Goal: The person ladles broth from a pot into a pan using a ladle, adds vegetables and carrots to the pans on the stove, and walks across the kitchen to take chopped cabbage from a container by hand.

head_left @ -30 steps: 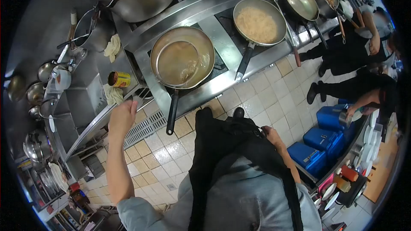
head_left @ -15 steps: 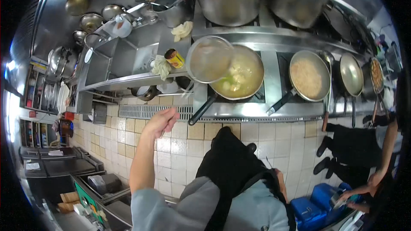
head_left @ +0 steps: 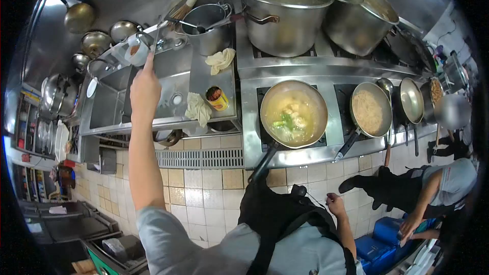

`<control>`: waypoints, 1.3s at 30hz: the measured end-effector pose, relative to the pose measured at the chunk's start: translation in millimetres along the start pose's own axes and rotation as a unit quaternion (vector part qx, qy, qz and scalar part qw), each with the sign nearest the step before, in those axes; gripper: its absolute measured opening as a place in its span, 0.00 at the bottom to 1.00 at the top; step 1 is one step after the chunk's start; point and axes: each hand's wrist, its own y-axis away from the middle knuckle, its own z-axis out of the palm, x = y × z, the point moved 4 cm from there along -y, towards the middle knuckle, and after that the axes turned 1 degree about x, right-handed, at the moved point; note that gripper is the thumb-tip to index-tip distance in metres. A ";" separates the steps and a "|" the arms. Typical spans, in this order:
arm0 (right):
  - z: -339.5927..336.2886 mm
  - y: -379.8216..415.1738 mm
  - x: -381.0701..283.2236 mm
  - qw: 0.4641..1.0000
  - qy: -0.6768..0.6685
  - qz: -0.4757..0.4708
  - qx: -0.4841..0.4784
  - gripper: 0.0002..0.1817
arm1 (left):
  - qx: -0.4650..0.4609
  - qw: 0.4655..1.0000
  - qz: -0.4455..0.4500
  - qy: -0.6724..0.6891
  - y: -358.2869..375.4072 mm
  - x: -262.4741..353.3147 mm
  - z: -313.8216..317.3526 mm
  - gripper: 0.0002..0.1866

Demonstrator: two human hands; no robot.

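Note:
My left hand (head_left: 146, 91) reaches over the sink with its fingers closed on the handle of a small metal ladle (head_left: 144, 40). The ladle's bowl is at a white container (head_left: 136, 55) holding something reddish-brown. My right hand (head_left: 335, 205) is low at my side, fingers curled around something thin and stick-like, too fine to name. In front of me, a frying pan (head_left: 313, 91) on the stove holds a bubbling yellowish liquid with pale and green pieces. Its black handle (head_left: 263, 162) points towards me.
A second pan (head_left: 374, 94) holds pale food. Large pots (head_left: 285, 30) stand behind. An open can (head_left: 219, 101) and cloths (head_left: 197, 109) lie beside the sink (head_left: 178, 76). At right, a co-worker (head_left: 407, 188) stands near blue bins (head_left: 369, 252). A blurred grey round object (head_left: 453, 112) is at far right.
My left hand has moved from above the floor up and left to the container. A blurred round shape over the frying pan is gone. My right hand shows more fully; the view has shifted.

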 end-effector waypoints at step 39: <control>-17.2 48.0 23.1 0.993 0.009 0.105 0.053 0.20 | -0.503 0.676 0.199 0.500 250.3 262.4 57.9 0.11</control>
